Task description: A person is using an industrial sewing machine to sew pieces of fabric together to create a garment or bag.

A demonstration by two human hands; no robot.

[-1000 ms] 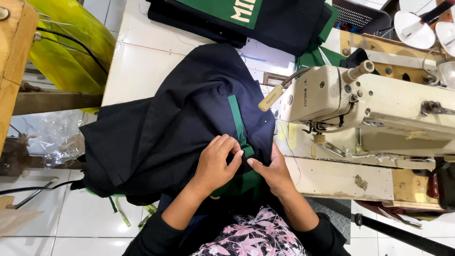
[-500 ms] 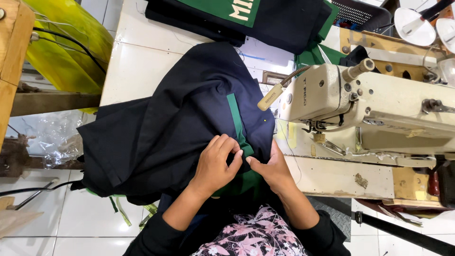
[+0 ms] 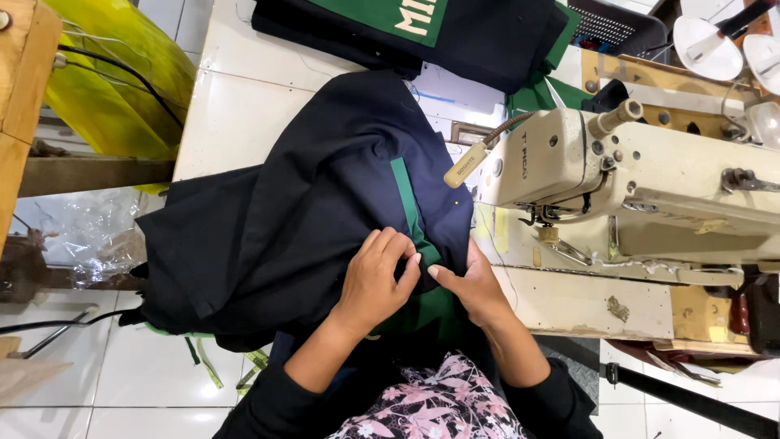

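A dark navy garment [image 3: 301, 219] with a green strip [image 3: 406, 203] lies bunched on the white sewing table [image 3: 244, 106]. My left hand [image 3: 378, 280] presses on the garment, its fingers curled at the green strip's lower end. Just to its right, my right hand [image 3: 471, 284] pinches the same green edge with thumb and fingers. Both hands sit close together, left of the cream sewing machine [image 3: 642, 187].
A second navy garment with a green panel [image 3: 422, 32] lies at the table's far side. A small lamp head [image 3: 467, 167] on a flexible neck hangs by the machine. Yellow-green fabric [image 3: 114, 89] and a wooden frame [image 3: 24, 89] stand at the left over a white tiled floor.
My hands have stayed on the green strip; the fingers shifted slightly as they work the edge. The garment has barely moved.
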